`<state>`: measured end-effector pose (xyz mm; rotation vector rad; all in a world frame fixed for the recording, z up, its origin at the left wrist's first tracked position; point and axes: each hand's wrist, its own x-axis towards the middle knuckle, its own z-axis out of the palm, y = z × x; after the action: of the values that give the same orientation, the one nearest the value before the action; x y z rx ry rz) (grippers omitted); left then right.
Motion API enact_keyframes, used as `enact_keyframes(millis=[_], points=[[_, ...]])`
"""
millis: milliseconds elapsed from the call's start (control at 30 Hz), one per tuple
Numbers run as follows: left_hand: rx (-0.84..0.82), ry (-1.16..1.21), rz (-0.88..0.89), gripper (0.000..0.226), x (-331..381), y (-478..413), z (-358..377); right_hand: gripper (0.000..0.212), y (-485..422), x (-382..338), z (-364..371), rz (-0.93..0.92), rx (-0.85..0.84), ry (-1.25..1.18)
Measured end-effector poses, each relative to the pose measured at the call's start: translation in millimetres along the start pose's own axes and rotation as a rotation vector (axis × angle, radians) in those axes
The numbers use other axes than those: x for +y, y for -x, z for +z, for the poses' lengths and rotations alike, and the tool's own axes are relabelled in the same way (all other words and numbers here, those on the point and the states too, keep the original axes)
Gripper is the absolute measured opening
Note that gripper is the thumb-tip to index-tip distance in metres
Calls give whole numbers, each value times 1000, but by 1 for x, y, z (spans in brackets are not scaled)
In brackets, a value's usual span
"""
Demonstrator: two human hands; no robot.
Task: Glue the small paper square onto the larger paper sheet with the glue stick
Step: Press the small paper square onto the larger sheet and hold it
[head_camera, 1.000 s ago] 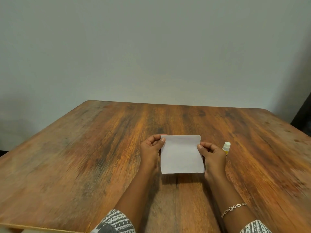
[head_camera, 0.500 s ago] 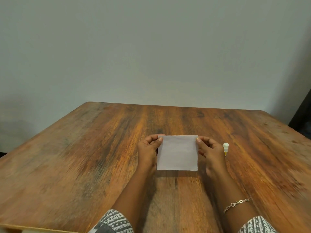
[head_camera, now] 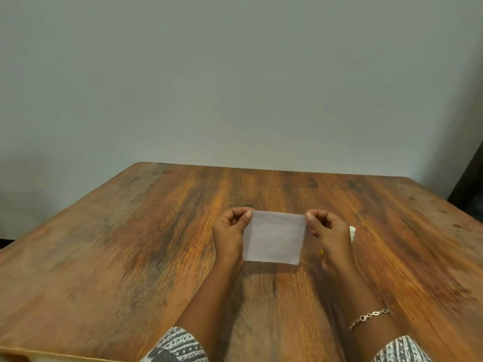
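The left hand (head_camera: 228,236) pinches the upper left corner of the paper (head_camera: 274,236) between thumb and forefinger, the other fingers curled in. The paper hangs upright just above the table (head_camera: 104,244), its top edge running left to right between both grips. Whether it is the small square or the larger sheet I cannot tell; only one piece shows. The right hand (head_camera: 331,235) pinches the upper right corner the same way. Just behind and right of that hand stands the glue stick (head_camera: 352,232), mostly hidden, only its white cap showing. The right hand is by far the nearer to it, so reaching for the glue probably falls to that hand, with the left keeping the paper.
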<state>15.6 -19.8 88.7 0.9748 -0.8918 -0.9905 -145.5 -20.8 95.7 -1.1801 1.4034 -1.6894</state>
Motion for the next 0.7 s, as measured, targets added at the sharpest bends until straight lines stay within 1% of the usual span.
enact_keyframes(millis=[100,167,267,367,500,600,700], points=[[29,-76,99,9,4,0,1,17,-2,-13,2,-230,-16,198],[39,-122,157,7,6,-2,2,16,-5,-26,9,-371,-107,329],[33,-159,227,5,9,-3,4,14,-8,-43,24,-489,-292,529],[7,-184,291,6,12,-3,4,14,-10,-50,36,-520,-400,649],[-33,-208,342,10,15,-2,1,10,-10,-54,41,-533,-458,663],[-49,-240,383,6,15,-3,1,14,-8,-55,42,-555,-509,652],[-53,-262,405,3,16,-3,2,15,-9,-56,43,-561,-517,655]])
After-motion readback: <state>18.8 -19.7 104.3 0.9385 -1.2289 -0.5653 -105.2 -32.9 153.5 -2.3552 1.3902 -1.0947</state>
